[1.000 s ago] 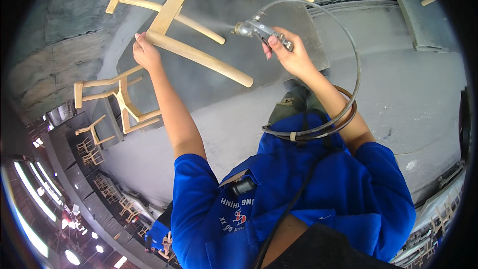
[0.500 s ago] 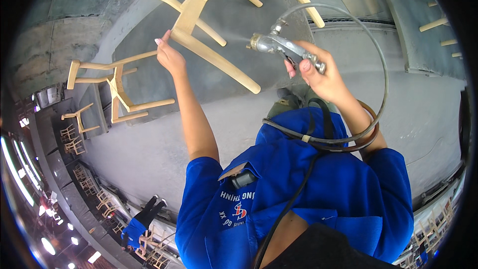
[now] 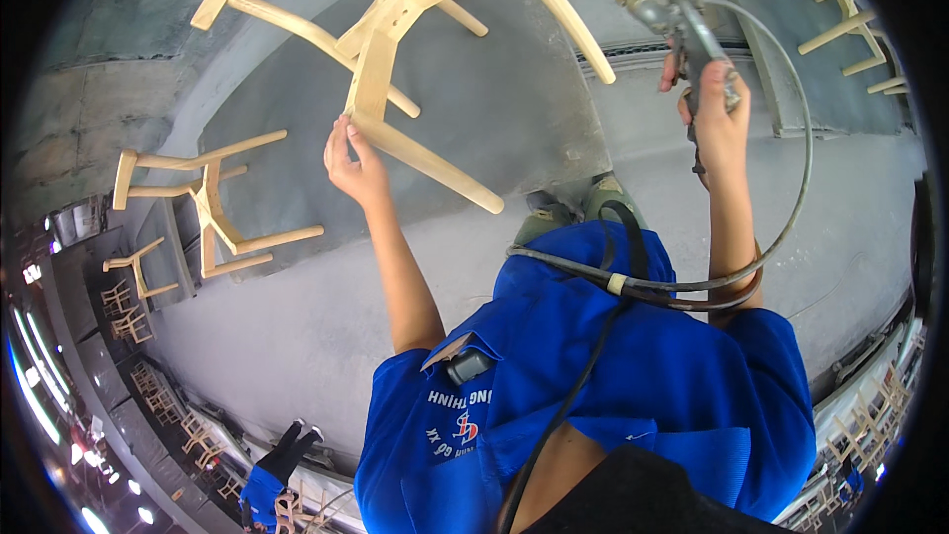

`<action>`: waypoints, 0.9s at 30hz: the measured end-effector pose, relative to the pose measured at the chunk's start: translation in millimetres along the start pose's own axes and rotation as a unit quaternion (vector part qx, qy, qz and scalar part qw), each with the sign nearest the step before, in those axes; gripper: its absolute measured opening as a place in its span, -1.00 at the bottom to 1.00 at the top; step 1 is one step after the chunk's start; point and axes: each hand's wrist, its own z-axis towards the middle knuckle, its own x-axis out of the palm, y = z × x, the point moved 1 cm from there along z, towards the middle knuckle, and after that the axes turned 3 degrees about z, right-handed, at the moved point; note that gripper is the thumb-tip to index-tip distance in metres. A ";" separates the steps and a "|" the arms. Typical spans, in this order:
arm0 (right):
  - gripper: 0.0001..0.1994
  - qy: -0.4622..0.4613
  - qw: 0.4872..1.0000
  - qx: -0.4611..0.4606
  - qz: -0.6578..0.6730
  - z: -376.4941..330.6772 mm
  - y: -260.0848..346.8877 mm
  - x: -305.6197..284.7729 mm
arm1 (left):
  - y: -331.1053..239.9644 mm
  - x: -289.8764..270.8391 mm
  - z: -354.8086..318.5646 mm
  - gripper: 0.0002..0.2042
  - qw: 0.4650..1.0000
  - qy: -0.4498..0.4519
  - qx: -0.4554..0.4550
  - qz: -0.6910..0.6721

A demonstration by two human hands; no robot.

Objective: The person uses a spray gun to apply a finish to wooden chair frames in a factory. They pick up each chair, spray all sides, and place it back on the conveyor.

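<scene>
A pale wooden chair frame [image 3: 374, 69] hangs or stands before me, its legs spread out; what bears it is not visible. My left hand [image 3: 358, 166] is at its near corner, fingertips and thumb closed against the wood where a leg [image 3: 435, 166] meets the crosspiece. In my right hand [image 3: 724, 124] is a metal spray gun [image 3: 700, 40], raised to the right of the frame, apart from it, its nozzle end pointing up and left. My fingers wrap its handle. A grey hose [image 3: 806, 138] loops from the gun down around my right forearm.
More wooden chair frames stand at left [image 3: 213, 198] and at upper right [image 3: 845, 25]. A grey panel [image 3: 474, 119] lies behind the work. Farther off at lower left, a person in blue [image 3: 265, 489] is near several chairs. The hose coils [image 3: 618, 284] cross my front.
My right hand has swung the spray gun up and right, away from the chair frame. The mist seen at its nozzle no longer shows. The frame and my left hand sit slightly lower in view.
</scene>
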 end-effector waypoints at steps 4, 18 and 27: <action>-0.29 -0.057 0.996 0.046 0.060 7.1 -4.1 -20.7 | -1.1 1.4 -6.9 -0.79 1.000 -0.016 -0.007 0.002; -0.32 -0.249 0.913 0.324 0.002 -92.2 -135.1 -107.5 | -5.1 0.0 -33.2 -0.83 0.997 0.018 -0.069 -0.034; -0.38 -0.271 0.880 0.387 -0.041 -134.7 -170.1 -108.8 | -6.9 6.8 -130.8 -0.72 0.994 0.083 0.009 0.066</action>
